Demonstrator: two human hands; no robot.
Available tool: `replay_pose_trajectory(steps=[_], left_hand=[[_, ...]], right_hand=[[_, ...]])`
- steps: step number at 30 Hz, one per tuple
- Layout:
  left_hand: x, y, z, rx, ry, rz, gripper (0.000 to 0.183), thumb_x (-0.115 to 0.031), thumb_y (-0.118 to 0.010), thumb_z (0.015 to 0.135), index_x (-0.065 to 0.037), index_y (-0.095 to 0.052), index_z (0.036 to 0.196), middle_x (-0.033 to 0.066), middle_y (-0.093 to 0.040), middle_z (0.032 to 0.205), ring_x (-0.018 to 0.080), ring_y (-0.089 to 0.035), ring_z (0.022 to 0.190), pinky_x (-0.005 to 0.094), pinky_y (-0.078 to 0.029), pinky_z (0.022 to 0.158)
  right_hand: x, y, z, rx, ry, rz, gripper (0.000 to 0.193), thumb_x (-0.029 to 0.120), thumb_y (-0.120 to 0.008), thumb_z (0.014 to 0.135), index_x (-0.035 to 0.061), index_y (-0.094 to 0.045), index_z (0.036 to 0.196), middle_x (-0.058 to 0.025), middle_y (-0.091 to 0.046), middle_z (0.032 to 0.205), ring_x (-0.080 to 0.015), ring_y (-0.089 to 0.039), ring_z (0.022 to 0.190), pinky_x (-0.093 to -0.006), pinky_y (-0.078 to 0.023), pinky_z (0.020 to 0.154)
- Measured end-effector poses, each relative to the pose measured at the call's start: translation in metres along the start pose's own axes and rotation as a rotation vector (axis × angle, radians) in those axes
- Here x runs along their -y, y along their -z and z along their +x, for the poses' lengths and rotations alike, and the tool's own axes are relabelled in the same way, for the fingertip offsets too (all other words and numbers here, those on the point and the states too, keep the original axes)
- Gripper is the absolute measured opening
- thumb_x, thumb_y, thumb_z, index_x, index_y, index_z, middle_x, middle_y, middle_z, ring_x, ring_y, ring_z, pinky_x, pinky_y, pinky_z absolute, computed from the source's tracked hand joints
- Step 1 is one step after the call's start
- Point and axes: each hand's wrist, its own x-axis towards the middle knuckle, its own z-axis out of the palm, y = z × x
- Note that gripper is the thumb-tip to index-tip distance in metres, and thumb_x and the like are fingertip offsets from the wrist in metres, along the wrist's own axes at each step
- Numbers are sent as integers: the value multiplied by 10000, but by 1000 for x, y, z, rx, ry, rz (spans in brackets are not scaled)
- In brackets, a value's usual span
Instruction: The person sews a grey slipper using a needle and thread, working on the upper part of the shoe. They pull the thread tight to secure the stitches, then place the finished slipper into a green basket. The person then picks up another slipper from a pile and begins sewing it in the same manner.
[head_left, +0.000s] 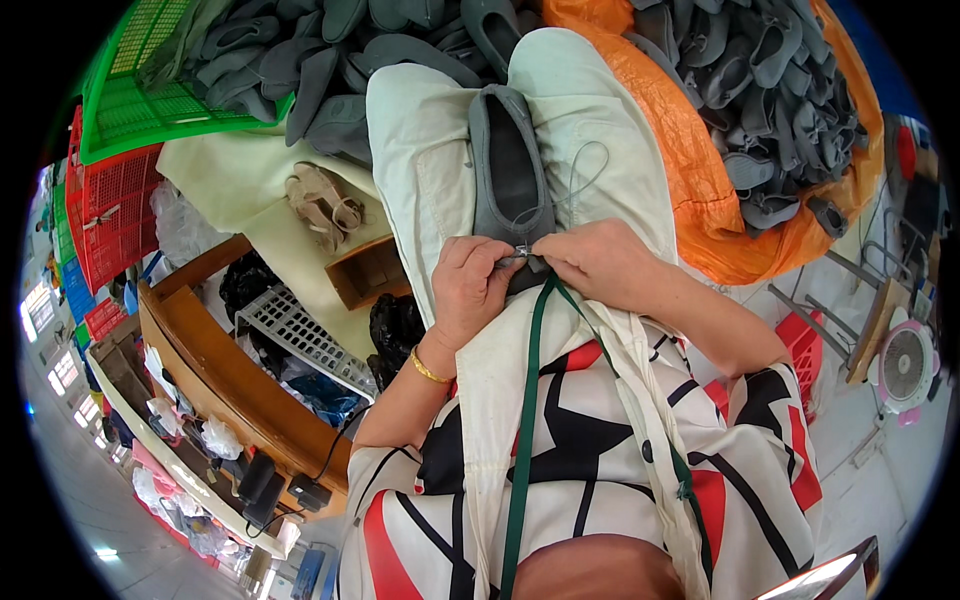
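Observation:
A dark grey shoe lies on my lap between my knees, its opening facing up. My left hand is closed in a pinch at the shoe's near end, beside a small shiny metal piece. From the other side my right hand pinches at the same spot; what sits between its fingertips is too small to make out. A thin thread loops over the right trouser leg and reaches across the shoe's opening.
Grey shoes pile up ahead, beside a green crate. An orange sack full of grey shoes stands at the right. Left are beige sandals, a small wooden box and a wooden bench. A fan stands far right.

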Motion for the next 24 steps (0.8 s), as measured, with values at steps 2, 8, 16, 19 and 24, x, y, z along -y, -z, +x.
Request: replay_pose_trajectory(steps=[2, 8, 16, 19, 24], left_hand=[[0, 1, 0, -6, -26, 23, 279, -19, -801, 657, -94, -655, 883, 59, -622, 809, 270, -577, 736, 365, -466, 638], [-1, 3, 0, -14, -59, 79, 242, -34, -788, 657, -101, -661, 852, 46, -593, 746, 260, -564, 678, 367, -453, 594], [2, 4, -5, 11, -97, 83, 272, -12, -758, 646, -97, -680, 892, 51, -615, 783, 262, -584, 706, 356, -485, 615], [-2, 5, -2, -25, -93, 100, 307, -14, -761, 650, -97, -691, 937, 61, -633, 826, 266, -599, 742, 352, -498, 634], [-1, 3, -6, -13, -39, 44, 333, -1, -761, 656, -87, -695, 971, 68, -640, 850, 269, -603, 758, 359, -501, 649]], right_hand=[[3, -2, 0, 34, -16, -67, 55, 115, -587, 849, 70, -561, 866, -119, -614, 665, -338, -631, 640, -448, -480, 551], [10, -14, 0, 53, -10, -198, 113, 104, -607, 817, 57, -524, 878, -106, -606, 624, -319, -641, 605, -434, -489, 518], [6, -26, 9, 29, -35, -174, 130, 80, -596, 818, 33, -490, 877, -140, -601, 616, -336, -635, 591, -450, -488, 517], [2, -27, 5, -21, -21, -133, 136, 94, -594, 837, 30, -479, 872, -155, -604, 621, -349, -633, 595, -456, -485, 517], [1, -31, 3, -35, -137, -42, 179, 166, -570, 926, 10, -481, 922, -188, -611, 661, -388, -631, 645, -482, -483, 558]])
